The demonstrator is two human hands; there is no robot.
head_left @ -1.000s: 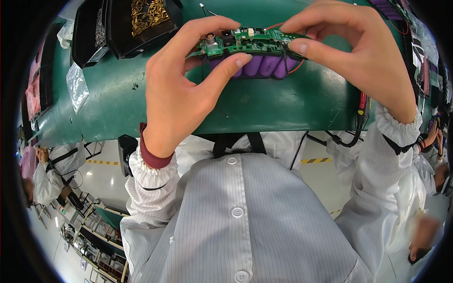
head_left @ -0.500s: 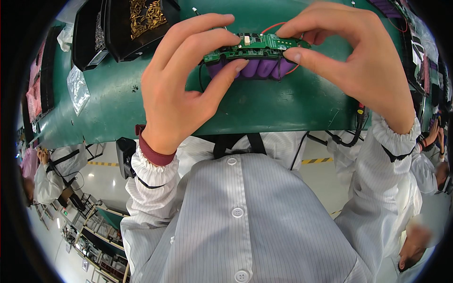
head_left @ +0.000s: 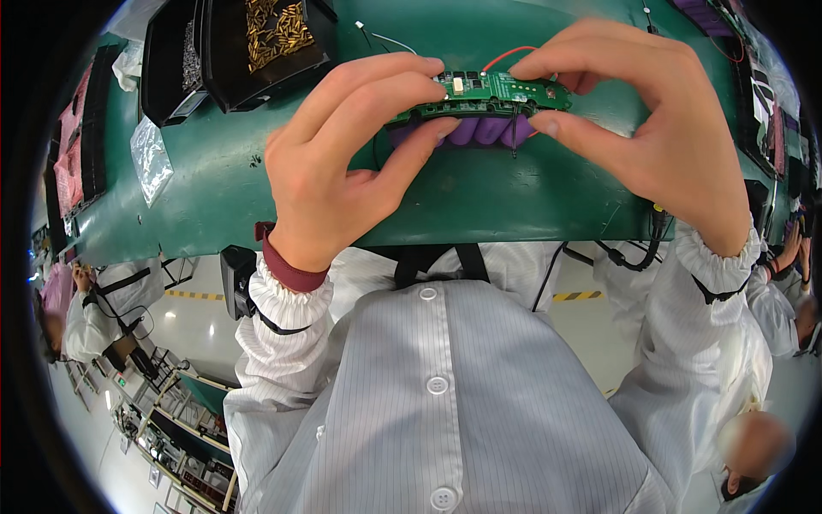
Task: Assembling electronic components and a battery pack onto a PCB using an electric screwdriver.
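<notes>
While my two hands span it end to end, the green circuit board (head_left: 492, 92) lies at about one o'clock in the view, purple cells (head_left: 491, 131) showing along its six o'clock side; whether they rest on the green surface (head_left: 505, 201) cannot be told. The fingers of my left hand (head_left: 342, 176) are part-closed about the nine o'clock end; those of my right hand (head_left: 664, 128) arch about the three o'clock end, thumb and forefinger moderately spread to grip it. Probable faults: uneven pressure between the two ends could flex the board and strain its joints; the red wire (head_left: 507, 56), bowed out toward twelve o'clock, could be trapped or tugged by my right forefinger; a slipping thumb could tilt the board off the cells.
</notes>
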